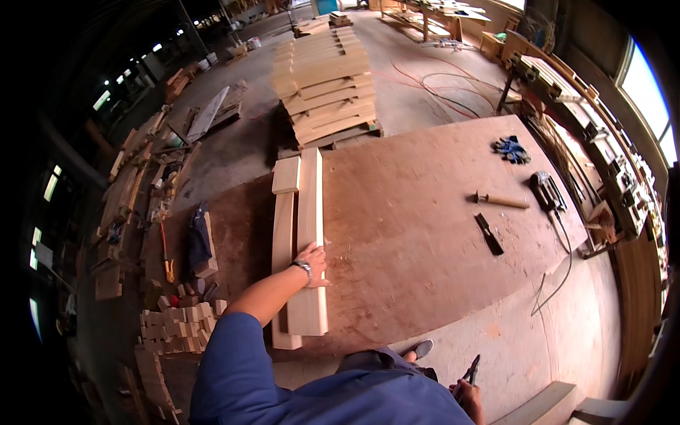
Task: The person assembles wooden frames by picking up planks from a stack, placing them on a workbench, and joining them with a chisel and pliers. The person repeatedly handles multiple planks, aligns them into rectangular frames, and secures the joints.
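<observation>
My left hand (312,266) lies palm down on a pale wooden beam (308,212), its fingers spread toward the beam's right edge. A second beam (282,227) lies alongside on the left, and a short wooden block (287,175) sits at its far end. Low at the right, beside my body, my right hand (467,395) is closed around a slim dark tool (474,370) with a narrow tip; its exact kind is unclear.
The beams rest on a large brown board table (418,212). Toward its right lie blue gloves (511,149), a wooden-handled mallet-like tool (501,201), a dark flat tool (489,234) and a corded power tool (547,191). Stacked planks (326,85) stand beyond; small blocks (180,327) pile at left.
</observation>
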Demonstrator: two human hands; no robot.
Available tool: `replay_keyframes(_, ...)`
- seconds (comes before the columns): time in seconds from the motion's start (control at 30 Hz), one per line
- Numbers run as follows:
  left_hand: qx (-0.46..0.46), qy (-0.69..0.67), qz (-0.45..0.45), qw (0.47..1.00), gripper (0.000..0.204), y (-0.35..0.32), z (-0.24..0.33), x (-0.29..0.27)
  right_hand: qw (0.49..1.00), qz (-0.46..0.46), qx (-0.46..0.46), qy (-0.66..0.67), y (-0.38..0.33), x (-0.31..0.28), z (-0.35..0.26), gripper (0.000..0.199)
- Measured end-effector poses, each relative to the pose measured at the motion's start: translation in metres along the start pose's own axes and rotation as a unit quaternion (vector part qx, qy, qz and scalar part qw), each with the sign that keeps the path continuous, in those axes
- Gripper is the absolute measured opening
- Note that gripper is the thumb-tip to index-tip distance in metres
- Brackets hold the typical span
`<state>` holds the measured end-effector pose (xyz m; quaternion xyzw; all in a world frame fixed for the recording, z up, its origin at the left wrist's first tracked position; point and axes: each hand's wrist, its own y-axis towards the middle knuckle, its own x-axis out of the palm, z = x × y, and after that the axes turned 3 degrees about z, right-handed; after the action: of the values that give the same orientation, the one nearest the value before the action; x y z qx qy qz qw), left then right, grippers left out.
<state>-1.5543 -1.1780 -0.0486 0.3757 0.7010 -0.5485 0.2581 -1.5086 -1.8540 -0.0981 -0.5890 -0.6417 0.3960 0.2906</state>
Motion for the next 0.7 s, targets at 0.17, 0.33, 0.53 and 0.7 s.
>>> replay_keyframes(0.17,-0.075,-0.017,-0.087,0.993,0.078,-0.038,-0.054,0.053,0.984,-0.052,-0.082,-0.148,-0.013,0.000,-0.011,0.033)
replay_keyframes(0.33,-0.169,-0.122,-0.121,0.971,0.072,-0.058,-0.046,0.039,0.915,-0.125,-0.149,-0.353,-0.011,-0.010,-0.016,0.030)
replay_keyframes(0.53,-0.143,-0.289,0.134,0.937,0.065,-0.041,0.080,0.040,0.940,-0.061,-0.064,-0.329,0.016,-0.009,-0.021,0.032)
replay_keyframes(0.7,-0.110,-0.397,0.233,0.881,0.084,-0.005,0.226,0.055,0.990,0.060,-0.073,-0.103,0.125,-0.027,0.013,0.032)
